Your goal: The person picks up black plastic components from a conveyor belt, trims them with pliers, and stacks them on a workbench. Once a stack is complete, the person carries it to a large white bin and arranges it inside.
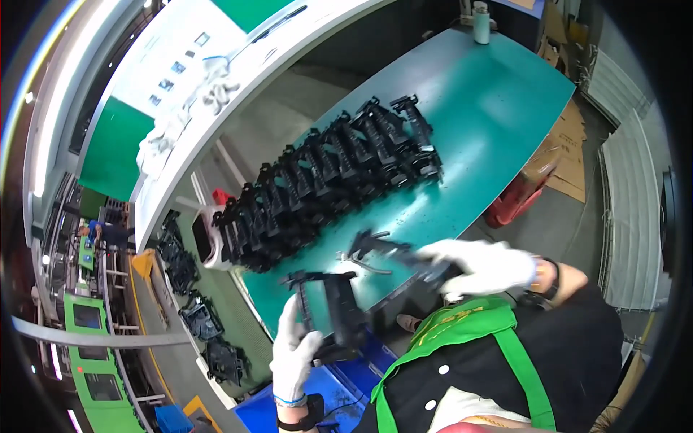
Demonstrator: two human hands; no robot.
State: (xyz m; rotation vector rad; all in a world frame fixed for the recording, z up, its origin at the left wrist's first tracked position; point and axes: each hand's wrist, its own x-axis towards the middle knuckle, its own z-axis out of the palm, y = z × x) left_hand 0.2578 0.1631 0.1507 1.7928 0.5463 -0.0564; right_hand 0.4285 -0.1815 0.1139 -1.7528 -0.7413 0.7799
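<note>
My left hand [294,353], in a white glove, grips a black moulded plastic part [333,303] at its lower end, holding it over the near edge of the green table [498,101]. My right hand [485,265], also gloved in white, is closed on the handles of a small pair of cutters [375,251], whose jaws point left toward the held part. A long row of the same black plastic parts [325,184] is stacked across the table beyond my hands.
A blue bin [339,393] sits below the table edge by my left hand. More black parts [195,310] lie on a conveyor at the left. A bottle [481,23] stands at the table's far corner. Cardboard [567,151] and a red object [516,198] lie on the floor at the right.
</note>
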